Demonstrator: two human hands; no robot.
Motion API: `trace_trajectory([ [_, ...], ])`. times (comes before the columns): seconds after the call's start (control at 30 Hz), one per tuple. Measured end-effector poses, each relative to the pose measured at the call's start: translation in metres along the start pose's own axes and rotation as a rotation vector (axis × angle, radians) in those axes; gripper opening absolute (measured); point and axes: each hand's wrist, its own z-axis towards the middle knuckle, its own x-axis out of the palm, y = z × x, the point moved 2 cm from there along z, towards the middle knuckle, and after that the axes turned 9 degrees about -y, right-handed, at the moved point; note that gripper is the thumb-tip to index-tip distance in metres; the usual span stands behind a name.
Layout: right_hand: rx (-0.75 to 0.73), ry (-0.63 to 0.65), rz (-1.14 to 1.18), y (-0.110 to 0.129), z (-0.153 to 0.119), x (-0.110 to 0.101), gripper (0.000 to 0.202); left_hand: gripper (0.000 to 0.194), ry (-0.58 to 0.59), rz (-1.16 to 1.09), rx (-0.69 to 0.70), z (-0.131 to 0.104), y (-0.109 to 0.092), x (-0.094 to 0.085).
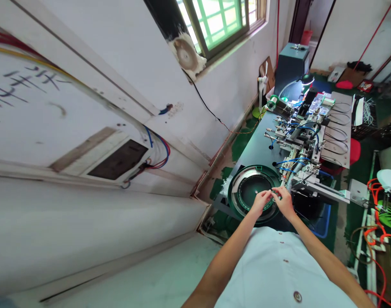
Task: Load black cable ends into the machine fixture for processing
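Pinching with left hand (pixel 262 200) and right hand (pixel 282 200), on anything or not being too small to tell; hovering over one round, ringed, dark-green bowl (pixel 247 188) beside one angular metal machine (pixel 303 139) on one smooth grey counter (pixel 260 147).

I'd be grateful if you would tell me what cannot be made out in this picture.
In the head view:
- Between left hand and right hand: any held part, too small.
- Bowl: lower right, behind the hands.
- Wall writing: cut off by the left edge.
- Green fan: cut off by the right edge.
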Motion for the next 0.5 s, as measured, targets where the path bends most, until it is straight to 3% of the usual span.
trace_trajectory([
  [0.13,-0.098,0.058,-0.105,0.0,-0.002,-0.002,0.027,0.035,-0.075,0.137,0.134,0.001,0.0,0.0],
  [0.33,-0.156,0.111,-0.234,-0.004,-0.004,-0.001,0.031,0.038,-0.04,0.413,0.279,0.007,-0.002,0.002],
  [0.5,-0.086,0.073,-0.298,-0.017,-0.008,-0.004,0.029,0.026,-0.148,0.727,0.463,0.04,-0.021,-0.006],
])
